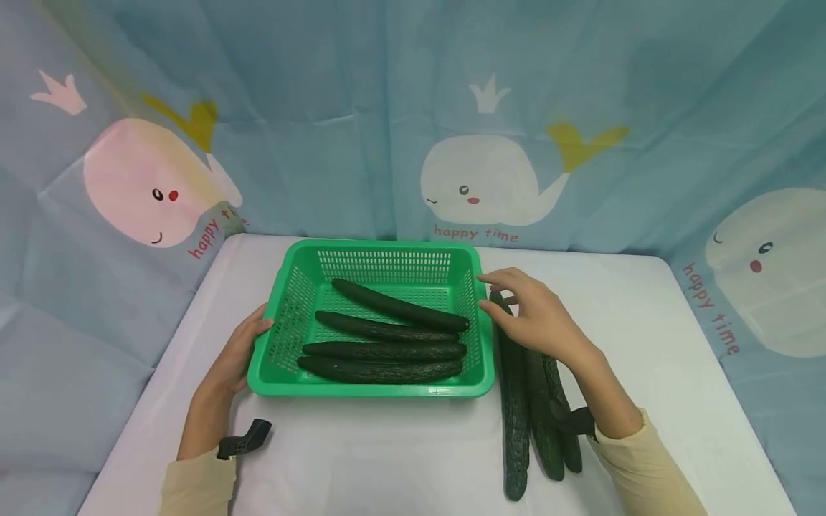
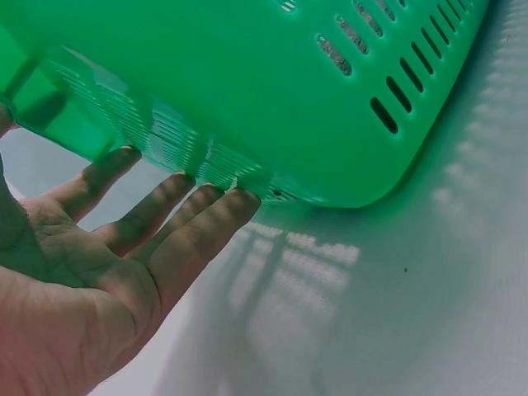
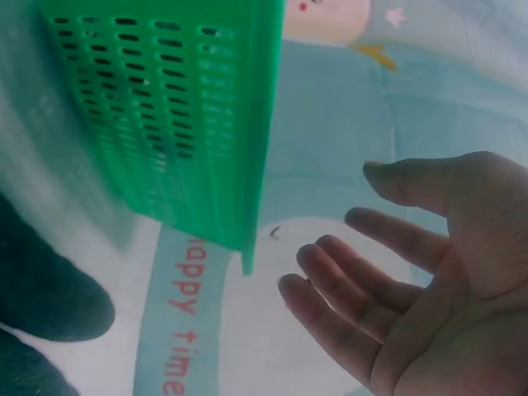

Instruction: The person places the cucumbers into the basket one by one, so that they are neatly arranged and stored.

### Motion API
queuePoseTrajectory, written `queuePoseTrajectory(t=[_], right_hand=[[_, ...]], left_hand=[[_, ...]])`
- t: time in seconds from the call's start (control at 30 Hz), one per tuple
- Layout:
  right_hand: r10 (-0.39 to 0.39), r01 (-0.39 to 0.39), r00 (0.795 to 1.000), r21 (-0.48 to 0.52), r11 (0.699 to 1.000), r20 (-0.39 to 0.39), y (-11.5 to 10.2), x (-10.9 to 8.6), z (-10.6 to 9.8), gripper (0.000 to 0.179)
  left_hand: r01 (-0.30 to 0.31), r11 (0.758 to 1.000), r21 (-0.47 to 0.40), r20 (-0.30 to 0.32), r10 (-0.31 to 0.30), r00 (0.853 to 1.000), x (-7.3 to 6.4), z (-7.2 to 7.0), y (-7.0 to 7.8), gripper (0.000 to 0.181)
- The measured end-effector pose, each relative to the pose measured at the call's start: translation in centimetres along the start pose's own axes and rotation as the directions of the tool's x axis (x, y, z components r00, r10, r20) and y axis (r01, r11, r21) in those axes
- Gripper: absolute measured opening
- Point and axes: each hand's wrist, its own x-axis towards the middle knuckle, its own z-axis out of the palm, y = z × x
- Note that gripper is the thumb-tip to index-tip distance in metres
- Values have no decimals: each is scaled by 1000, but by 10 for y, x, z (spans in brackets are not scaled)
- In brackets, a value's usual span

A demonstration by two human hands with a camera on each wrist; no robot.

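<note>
A green plastic basket (image 1: 371, 390) holds several dark green cucumbers (image 1: 387, 351) lying crosswise on its floor. My left hand (image 1: 239, 351) grips the basket's left side; the thumb lies over the rim, and in the left wrist view the fingertips (image 2: 243, 198) press on the slotted outer wall. At the basket's right rim is my right hand (image 1: 532, 312), thumb and fingers spread with nothing between them. The right wrist view shows a gap between that hand (image 3: 412, 289) and the basket wall (image 3: 165, 107). Three cucumbers (image 1: 514, 416) lie lengthwise below the right hand, their far ends partly hidden by it.
A white cloth (image 1: 387, 459) covers the table. Behind it and at both sides hangs a blue curtain (image 1: 335, 165) with whale prints. Each wrist wears a dark strap (image 1: 241, 441) with a camera. The right forearm lies close beside the loose cucumbers.
</note>
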Motion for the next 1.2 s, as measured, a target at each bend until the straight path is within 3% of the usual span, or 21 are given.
queuePoseTrajectory(t=[0.5, 0.7, 1.0, 1.2], right_hand=[[95, -95, 993, 1, 995, -75, 32, -36, 7, 45], [147, -147, 985, -1, 989, -93, 44, -52, 10, 46], [243, -246, 969, -75, 966, -42, 59, -73, 9, 55], [326, -323, 945, -143, 936, 1, 67, -80, 10, 64]], left_hand=[[-26, 1000, -9, 8, 26, 1000, 4, 0, -4, 68], [-8, 1000, -2, 7, 8, 1000, 5, 2, -5, 69], [-8, 1000, -16, 8, 8, 1000, 5, 2, -5, 70], [-33, 999, -21, 10, 34, 999, 4, -1, -5, 69]])
